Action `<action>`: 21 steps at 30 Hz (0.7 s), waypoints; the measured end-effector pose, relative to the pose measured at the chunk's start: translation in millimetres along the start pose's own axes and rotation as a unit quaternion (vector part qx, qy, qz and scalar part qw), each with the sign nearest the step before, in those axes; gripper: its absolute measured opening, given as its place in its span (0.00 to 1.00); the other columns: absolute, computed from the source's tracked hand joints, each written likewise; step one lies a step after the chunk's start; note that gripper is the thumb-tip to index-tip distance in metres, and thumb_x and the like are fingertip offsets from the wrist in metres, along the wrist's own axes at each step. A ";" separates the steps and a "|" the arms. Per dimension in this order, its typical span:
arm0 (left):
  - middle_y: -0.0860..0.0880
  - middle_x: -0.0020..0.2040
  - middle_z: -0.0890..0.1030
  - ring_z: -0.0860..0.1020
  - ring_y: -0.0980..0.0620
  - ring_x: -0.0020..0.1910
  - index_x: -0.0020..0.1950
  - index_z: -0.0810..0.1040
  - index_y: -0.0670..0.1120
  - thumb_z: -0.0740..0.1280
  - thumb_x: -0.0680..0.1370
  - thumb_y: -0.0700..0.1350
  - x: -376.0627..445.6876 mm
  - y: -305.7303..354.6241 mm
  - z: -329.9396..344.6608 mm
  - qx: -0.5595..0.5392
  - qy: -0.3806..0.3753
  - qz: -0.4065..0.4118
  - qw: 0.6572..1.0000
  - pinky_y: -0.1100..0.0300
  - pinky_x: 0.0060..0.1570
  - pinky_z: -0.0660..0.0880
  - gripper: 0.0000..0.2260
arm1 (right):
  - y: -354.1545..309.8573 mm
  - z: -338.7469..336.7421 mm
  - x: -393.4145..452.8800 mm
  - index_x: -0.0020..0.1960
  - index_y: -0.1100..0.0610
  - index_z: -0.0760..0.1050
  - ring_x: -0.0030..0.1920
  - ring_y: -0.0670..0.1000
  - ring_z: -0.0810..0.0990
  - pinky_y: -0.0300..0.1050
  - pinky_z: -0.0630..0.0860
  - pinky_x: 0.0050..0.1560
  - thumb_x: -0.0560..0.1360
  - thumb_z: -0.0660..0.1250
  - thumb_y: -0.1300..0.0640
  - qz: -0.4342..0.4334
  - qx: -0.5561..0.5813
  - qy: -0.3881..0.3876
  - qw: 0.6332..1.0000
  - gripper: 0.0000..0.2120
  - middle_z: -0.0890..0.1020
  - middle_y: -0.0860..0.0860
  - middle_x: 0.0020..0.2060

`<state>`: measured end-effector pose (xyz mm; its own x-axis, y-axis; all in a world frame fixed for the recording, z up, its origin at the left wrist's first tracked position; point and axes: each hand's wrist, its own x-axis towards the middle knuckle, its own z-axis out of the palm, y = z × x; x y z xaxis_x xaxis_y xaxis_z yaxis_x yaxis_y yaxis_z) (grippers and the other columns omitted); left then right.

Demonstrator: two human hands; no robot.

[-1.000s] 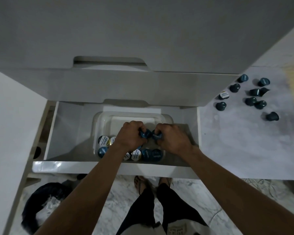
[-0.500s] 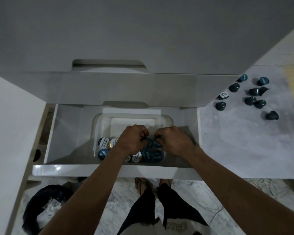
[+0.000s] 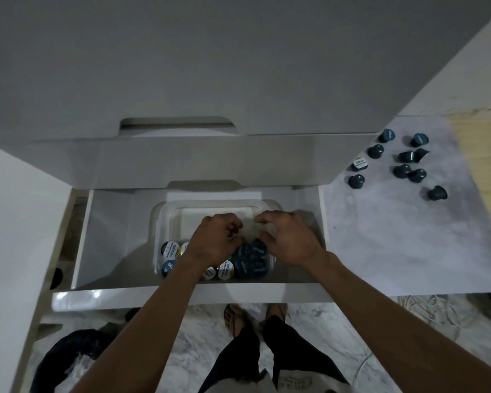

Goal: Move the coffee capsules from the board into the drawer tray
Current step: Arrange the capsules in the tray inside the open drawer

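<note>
A clear plastic tray (image 3: 165, 219) sits inside the open white drawer (image 3: 111, 231). Several dark blue coffee capsules (image 3: 251, 260) lie along the tray's near side, some showing white labelled lids. My left hand (image 3: 214, 242) hovers over them with fingers curled and nothing visible in it. My right hand (image 3: 288, 239) is beside it, fingers spread apart and empty, just above the capsules. Several more blue capsules (image 3: 401, 170) are scattered on the pale marbled board (image 3: 394, 236) at the right.
An upper drawer front (image 3: 196, 157) overhangs the back of the open drawer. A wooden surface (image 3: 482, 154) borders the board at the far right. Below are my legs and sandalled feet (image 3: 255, 319) on a marble floor, and a dark bag (image 3: 65, 361) at lower left.
Both hands held capsules over the tray, lowered them, and now the right hand has opened and both have lifted slightly; the capsules lie in the tray.
</note>
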<state>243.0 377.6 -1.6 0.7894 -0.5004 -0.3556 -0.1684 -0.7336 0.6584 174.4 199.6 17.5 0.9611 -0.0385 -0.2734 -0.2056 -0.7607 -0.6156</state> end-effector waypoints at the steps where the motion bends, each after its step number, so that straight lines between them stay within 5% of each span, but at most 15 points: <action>1: 0.52 0.47 0.83 0.79 0.56 0.45 0.53 0.80 0.48 0.73 0.72 0.43 -1.0 1.1 -2.2 -0.006 0.006 0.002 1.000 0.64 0.50 0.76 0.11 | -0.4 -0.9 -0.8 0.62 0.52 0.77 0.57 0.50 0.80 0.47 0.77 0.59 0.75 0.69 0.56 0.001 0.013 0.015 1.000 0.15 0.82 0.49 0.59; 6: 0.53 0.45 0.83 0.80 0.58 0.44 0.51 0.81 0.48 0.75 0.72 0.45 -5.6 9.3 -10.9 -0.030 0.043 0.022 0.998 0.65 0.48 0.77 0.10 | -7.3 -9.0 -7.8 0.60 0.52 0.78 0.45 0.37 0.77 0.39 0.77 0.55 0.74 0.71 0.54 0.013 0.093 0.084 0.992 0.15 0.82 0.47 0.56; 10: 0.55 0.44 0.83 0.80 0.63 0.43 0.49 0.82 0.49 0.76 0.71 0.46 -11.5 23.0 -11.9 -0.071 0.078 0.028 0.994 0.77 0.40 0.71 0.10 | -11.9 -21.9 -18.8 0.59 0.53 0.79 0.34 0.32 0.76 0.23 0.71 0.44 0.74 0.72 0.54 0.011 0.139 0.117 0.983 0.14 0.83 0.47 0.53; 17: 0.57 0.43 0.84 0.81 0.59 0.43 0.46 0.82 0.51 0.77 0.70 0.48 -20.7 89.6 1.0 -0.148 0.148 0.052 0.977 0.65 0.38 0.78 0.08 | 16.2 -71.3 -52.8 0.58 0.50 0.80 0.34 0.43 0.81 0.27 0.73 0.38 0.73 0.73 0.51 0.019 0.202 0.175 0.963 0.14 0.83 0.42 0.49; 21: 0.55 0.39 0.84 0.81 0.56 0.41 0.44 0.82 0.49 0.77 0.70 0.46 -21.8 150.7 30.1 -0.155 0.175 0.092 0.968 0.66 0.37 0.77 0.06 | 64.6 -113.3 -74.7 0.57 0.49 0.79 0.34 0.44 0.83 0.32 0.76 0.38 0.73 0.73 0.49 0.036 0.214 0.198 0.956 0.13 0.83 0.40 0.49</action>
<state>182.6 264.1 85.4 0.9235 -0.3836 -0.0032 -0.1828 -0.4473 0.8755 110.3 79.9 81.9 0.9185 -0.3877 -0.0781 -0.2496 -0.4151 -0.8748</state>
